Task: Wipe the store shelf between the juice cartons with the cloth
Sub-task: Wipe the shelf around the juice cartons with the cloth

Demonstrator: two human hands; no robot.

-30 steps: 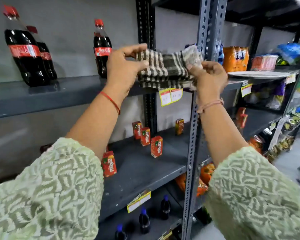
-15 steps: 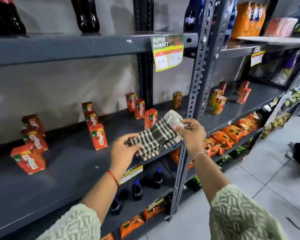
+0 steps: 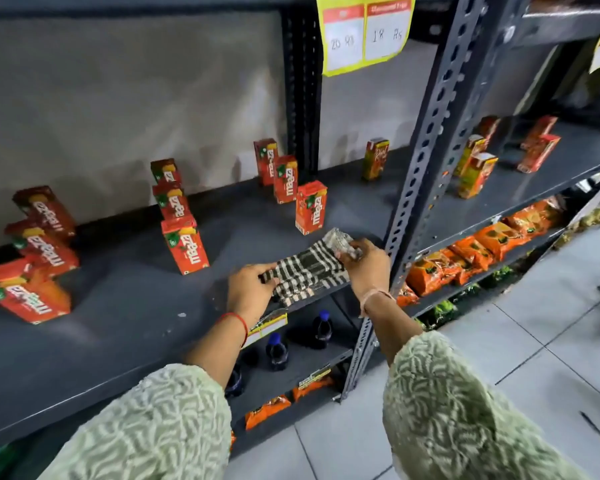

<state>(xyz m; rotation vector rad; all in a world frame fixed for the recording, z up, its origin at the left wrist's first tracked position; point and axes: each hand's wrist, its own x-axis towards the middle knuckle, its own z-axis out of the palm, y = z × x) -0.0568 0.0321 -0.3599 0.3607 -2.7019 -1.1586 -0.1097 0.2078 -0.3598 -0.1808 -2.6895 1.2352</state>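
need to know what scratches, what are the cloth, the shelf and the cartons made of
Cloth: looks like soft woven fabric, checked dark and cream, folding limply.
Shelf: likely painted metal, matte dark grey, on a perforated steel upright.
Juice cartons: printed paperboard, slightly glossy, with crisp folded edges.

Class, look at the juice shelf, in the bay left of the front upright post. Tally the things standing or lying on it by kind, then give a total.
Red Maaza cartons: 9
Real carton: 1
Checked cloth: 1
Total: 11
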